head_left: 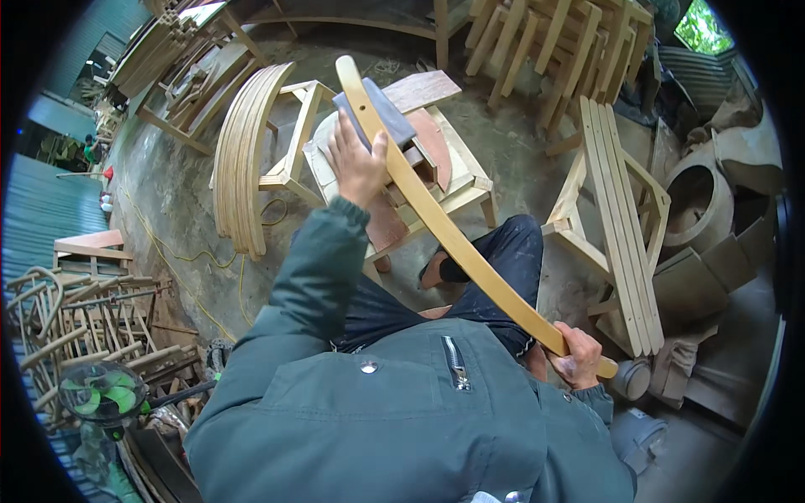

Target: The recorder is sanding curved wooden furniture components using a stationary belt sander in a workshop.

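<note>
Curved wooden slat (444, 228), crossing the tabletop's (459, 199) near edge; best kept steady over the grey pad (397, 122), pressure light and even.
Right hand (577, 356): fingers wrapped around the slat just short of its near end. Left hand (359, 163): arm outstretched, fingers extended, unclosed, beside the slat, toward the tabletop's left edge.

We are watching a curved yellow wooden slat (453, 239) hiding part of a grey rectangular pad (393, 119), our bare right hand (579, 356) covering a stretch near the slat's lower end. The bottom edge is cropping our dark-green jacket (377, 436); a distant green shape (90, 149) is proving too small to identify.
</note>
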